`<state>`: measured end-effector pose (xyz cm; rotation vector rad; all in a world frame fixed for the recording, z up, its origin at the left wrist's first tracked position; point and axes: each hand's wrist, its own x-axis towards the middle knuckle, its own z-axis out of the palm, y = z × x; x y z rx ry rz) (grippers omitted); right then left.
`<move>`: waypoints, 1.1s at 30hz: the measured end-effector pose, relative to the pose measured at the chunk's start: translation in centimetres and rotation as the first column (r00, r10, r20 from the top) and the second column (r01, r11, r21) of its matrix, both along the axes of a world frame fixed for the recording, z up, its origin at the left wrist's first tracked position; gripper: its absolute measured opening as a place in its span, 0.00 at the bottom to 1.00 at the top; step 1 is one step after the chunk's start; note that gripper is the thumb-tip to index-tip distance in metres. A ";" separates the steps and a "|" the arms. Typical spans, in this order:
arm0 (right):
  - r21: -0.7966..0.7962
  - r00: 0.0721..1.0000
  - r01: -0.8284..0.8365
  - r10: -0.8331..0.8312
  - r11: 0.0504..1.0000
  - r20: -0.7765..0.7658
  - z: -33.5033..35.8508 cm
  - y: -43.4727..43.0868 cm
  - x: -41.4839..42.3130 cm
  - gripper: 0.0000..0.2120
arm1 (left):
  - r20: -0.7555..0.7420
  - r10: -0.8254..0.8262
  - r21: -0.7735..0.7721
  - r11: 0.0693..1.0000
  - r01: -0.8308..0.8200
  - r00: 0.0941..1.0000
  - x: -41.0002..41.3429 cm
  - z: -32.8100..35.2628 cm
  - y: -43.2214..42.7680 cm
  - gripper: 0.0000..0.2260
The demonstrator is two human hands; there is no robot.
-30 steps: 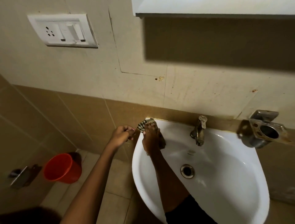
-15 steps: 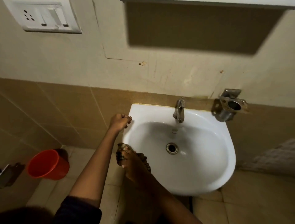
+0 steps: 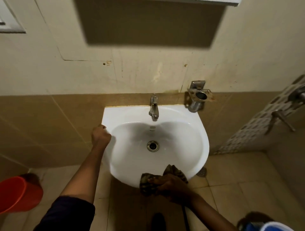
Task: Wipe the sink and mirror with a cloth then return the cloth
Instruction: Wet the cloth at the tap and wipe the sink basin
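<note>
A white wall-mounted sink (image 3: 189,131) fills the middle of the head view, with a metal tap (image 3: 153,107) at its back and a drain (image 3: 153,145) in the bowl. My right hand (image 3: 171,186) presses a dark patterned cloth (image 3: 147,183) against the sink's front rim. Closed into a fist, my left hand (image 3: 101,134) rests on the sink's left rim with nothing visible in it. Only the underside edge of the mirror cabinet (image 3: 165,1) shows at the top.
A metal holder (image 3: 198,97) is fixed to the wall right of the tap. An orange bucket (image 3: 18,194) stands on the floor at the left. A blue and white object (image 3: 270,226) sits at the bottom right. A floor drain (image 3: 202,172) lies under the sink's right side.
My right hand has carried the cloth from the sink's back left corner along the left rim to the front rim. My left hand slid slightly along the left rim. The view pulled back.
</note>
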<state>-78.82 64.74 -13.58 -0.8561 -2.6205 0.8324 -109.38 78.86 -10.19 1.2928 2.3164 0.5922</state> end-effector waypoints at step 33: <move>0.483 0.783 0.005 -0.304 0.876 0.543 -1.4 22.8 10.1 0.13 | -0.113 0.054 -0.002 0.999 -0.054 0.992 -1.1 -1.7 1.2 0.18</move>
